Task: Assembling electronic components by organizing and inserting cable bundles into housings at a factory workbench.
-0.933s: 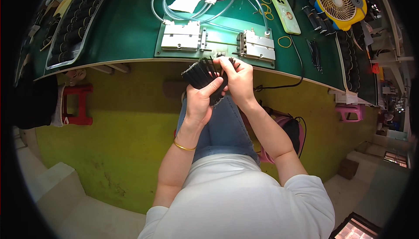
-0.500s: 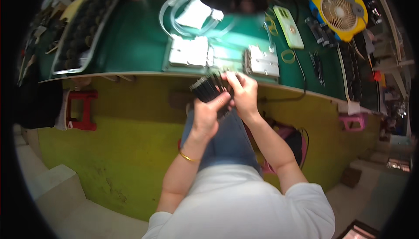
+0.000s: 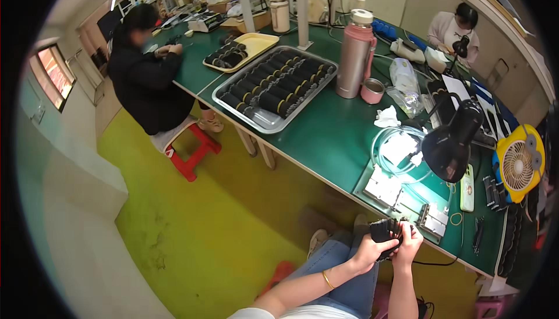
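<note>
Over my lap, just off the near edge of the green table [image 3: 308,156], my left hand [image 3: 370,253] is closed round a bundle of thin black strips [image 3: 382,231]. Its thumb lies across them. The strips' ends fan out a little at the top. At the bundle's right side my right hand [image 3: 409,241] is closed, its fingertips pinching the strips. Beyond my hands are two metal fixture blocks, a left one [image 3: 382,186] and a right one [image 3: 433,220], lit by a black desk lamp [image 3: 447,150]. What the strips are exactly I cannot make out.
A metal tray [image 3: 273,127] holds several black bundles tied with yellow bands. Behind it are a yellow tray [image 3: 265,42] and a pink flask [image 3: 353,57]. Coiled clear tubing [image 3: 378,144], a green phone [image 3: 467,188] and a yellow fan [image 3: 520,164] sit rightward. A co-worker [image 3: 145,74] sits left.
The view has swung to the left and up, bringing the trays, flask and co-workers in. Both hands still hold the black bundle, now lower right in the picture.
</note>
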`<action>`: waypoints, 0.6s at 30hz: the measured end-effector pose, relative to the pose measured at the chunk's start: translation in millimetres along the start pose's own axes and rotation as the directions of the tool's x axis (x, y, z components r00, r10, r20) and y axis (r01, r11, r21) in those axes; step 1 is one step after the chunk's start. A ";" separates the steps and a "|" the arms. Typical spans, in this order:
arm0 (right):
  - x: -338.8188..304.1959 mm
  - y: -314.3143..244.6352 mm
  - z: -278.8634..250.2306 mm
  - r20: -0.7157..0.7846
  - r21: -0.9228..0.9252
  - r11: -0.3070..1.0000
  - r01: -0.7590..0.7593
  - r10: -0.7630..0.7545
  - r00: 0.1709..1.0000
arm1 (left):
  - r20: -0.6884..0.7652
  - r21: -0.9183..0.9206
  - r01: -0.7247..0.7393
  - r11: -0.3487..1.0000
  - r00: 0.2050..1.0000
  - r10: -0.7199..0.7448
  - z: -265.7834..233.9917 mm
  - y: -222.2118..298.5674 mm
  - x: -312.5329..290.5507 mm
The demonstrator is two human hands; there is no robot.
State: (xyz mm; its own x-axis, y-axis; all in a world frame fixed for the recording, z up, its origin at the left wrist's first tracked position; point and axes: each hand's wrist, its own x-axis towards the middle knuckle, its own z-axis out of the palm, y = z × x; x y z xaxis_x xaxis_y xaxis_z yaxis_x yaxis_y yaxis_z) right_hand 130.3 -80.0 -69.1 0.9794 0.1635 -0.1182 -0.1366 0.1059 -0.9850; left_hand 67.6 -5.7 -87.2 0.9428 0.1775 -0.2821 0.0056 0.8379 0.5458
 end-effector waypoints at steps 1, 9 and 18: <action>1.2 0.1 4.0 -0.007 0.019 1.000 0.023 -0.022 1.000 | 0.009 0.003 0.002 1.000 1.000 -0.002 -1.7 1.7 1.4; -5.9 -4.3 10.9 -0.007 0.005 1.000 -0.008 0.008 1.000 | 0.004 0.030 0.000 1.000 1.000 0.000 -4.9 4.8 0.3; 11.3 -2.5 4.8 0.119 -0.031 0.999 0.039 -0.035 0.992 | -0.052 0.077 0.066 0.995 0.997 -0.062 -0.8 8.2 9.7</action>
State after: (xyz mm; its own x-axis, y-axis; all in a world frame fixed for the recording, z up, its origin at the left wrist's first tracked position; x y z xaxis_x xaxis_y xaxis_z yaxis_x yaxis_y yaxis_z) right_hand 141.0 -73.7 -67.4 0.9589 0.2756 -0.0676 -0.0935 0.0820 -0.9922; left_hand 76.5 3.3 -86.1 0.9219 0.1516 -0.3565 0.0937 0.8056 0.5850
